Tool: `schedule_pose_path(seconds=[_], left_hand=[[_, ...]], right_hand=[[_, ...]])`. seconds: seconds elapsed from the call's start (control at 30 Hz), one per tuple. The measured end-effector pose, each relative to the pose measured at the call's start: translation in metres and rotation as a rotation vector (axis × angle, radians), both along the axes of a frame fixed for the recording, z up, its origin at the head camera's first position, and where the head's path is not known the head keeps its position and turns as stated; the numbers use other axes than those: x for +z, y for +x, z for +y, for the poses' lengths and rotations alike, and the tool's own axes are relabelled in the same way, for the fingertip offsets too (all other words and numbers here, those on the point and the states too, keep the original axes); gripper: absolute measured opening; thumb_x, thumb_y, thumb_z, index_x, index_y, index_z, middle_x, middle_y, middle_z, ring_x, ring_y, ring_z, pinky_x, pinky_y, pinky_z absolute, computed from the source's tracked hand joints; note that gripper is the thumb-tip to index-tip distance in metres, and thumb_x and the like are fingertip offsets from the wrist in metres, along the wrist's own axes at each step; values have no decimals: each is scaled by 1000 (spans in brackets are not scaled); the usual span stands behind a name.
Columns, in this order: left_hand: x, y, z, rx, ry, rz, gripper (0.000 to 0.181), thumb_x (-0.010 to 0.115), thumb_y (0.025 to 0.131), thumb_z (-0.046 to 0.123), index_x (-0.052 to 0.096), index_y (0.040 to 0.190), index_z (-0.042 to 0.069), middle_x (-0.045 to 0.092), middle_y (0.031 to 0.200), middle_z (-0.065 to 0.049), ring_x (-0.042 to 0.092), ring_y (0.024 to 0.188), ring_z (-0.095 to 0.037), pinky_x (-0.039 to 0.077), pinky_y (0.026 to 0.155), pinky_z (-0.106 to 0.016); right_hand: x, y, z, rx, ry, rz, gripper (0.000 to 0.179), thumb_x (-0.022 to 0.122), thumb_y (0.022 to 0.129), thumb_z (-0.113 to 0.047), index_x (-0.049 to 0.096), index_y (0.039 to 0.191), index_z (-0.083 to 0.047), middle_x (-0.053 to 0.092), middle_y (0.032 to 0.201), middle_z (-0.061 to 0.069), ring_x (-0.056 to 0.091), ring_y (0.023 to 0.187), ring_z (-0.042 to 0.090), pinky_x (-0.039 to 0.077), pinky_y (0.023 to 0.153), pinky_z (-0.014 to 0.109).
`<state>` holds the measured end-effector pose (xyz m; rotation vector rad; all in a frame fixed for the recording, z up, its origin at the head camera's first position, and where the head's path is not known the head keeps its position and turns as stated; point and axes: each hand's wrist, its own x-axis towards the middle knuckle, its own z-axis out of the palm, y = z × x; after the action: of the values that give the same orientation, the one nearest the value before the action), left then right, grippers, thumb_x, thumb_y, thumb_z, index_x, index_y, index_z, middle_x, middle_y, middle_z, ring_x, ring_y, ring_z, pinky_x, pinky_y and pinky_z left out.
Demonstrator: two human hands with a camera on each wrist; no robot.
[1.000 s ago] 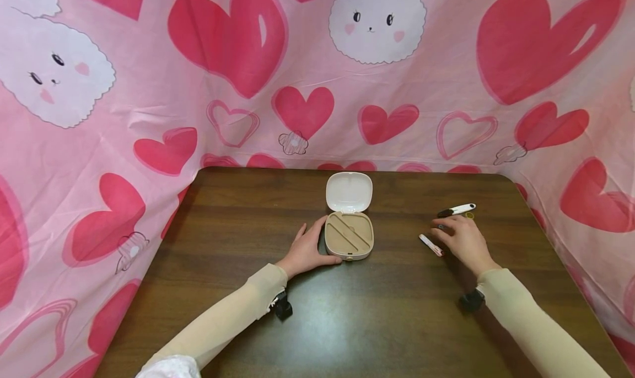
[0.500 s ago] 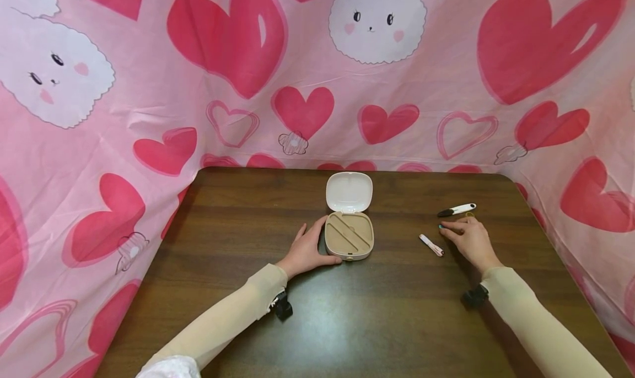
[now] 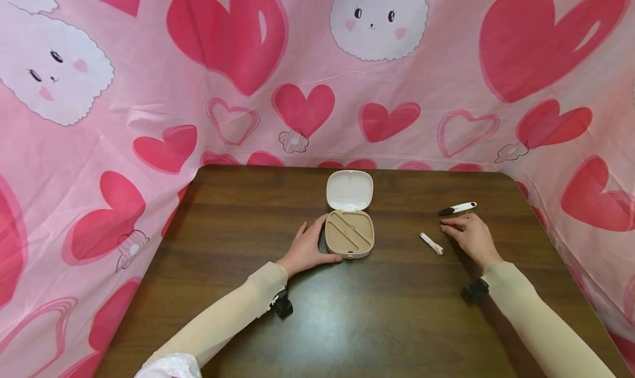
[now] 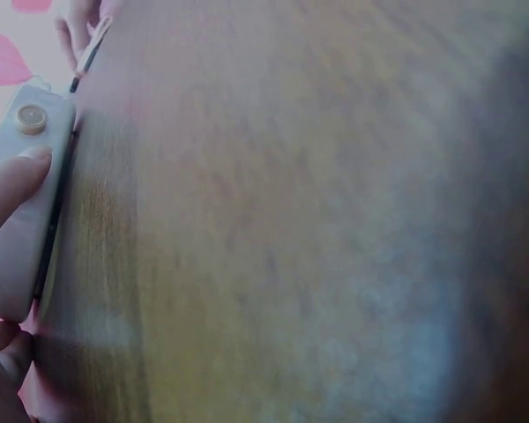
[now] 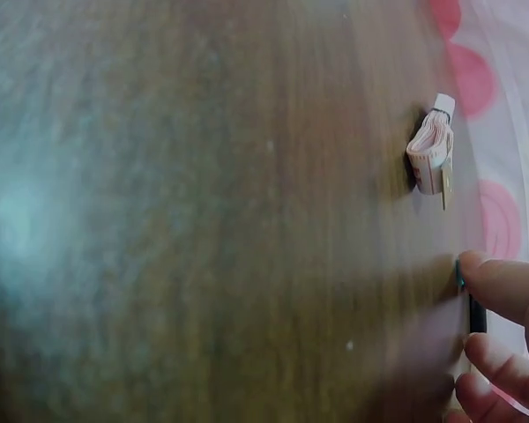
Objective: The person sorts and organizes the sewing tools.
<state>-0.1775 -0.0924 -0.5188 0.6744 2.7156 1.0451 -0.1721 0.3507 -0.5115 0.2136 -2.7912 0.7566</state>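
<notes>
A small hinged case (image 3: 349,233) stands on the table, its white lid (image 3: 349,190) raised at the back. Diagonal slots cross its beige inside. My left hand (image 3: 308,251) holds the case's left side, with the thumb at the front near the round catch (image 4: 32,118). To the right, my right hand (image 3: 470,237) pinches a tiny teal thing (image 5: 460,273) between thumb and fingertips, low over the table; its kind is too small to tell. Nearby lies a folded white and pink strip (image 3: 432,244), which looks like a folded tape measure (image 5: 430,150).
Behind my right hand lies a slim white and black tool (image 3: 457,208). A thin yellow ring (image 3: 469,214) shows partly beside my right fingers. Pink heart-printed cloth (image 3: 397,80) hangs along the back and sides of the brown table (image 3: 327,323).
My right hand has shifted slightly right, and its fingers, apart before, now pinch the tiny teal thing. The left hand and the case stay where they were.
</notes>
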Motion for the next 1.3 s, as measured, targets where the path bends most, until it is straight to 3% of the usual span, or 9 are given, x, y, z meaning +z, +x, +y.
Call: schedule_pose_path(seconds=[0.43, 0.9, 1.3], left_hand=[[2, 0, 0, 3, -12, -5, 114, 91, 78, 47, 26, 163, 9, 38, 165, -9, 41, 150, -24, 9, 128, -55], [1, 1, 0, 6, -6, -10, 113, 91, 78, 47, 27, 163, 9, 39, 165, -10, 42, 149, -25, 9, 128, -55], [2, 1, 0, 3, -1, -10, 113, 90, 78, 47, 26, 163, 8, 38, 165, -10, 41, 149, -25, 8, 128, -55]], right_hand=[[-1, 0, 2, -8, -8, -16, 17, 81, 89, -10, 81, 105, -3, 69, 97, 19, 59, 88, 34, 44, 72, 45], [1, -4, 1, -2, -28, -32, 8, 81, 89, -7, 79, 95, -4, 72, 97, 20, 61, 95, 39, 44, 77, 51], [4, -6, -2, -57, -40, -187, 16, 75, 97, -12, 75, 96, 3, 68, 102, 28, 61, 102, 49, 45, 86, 61]])
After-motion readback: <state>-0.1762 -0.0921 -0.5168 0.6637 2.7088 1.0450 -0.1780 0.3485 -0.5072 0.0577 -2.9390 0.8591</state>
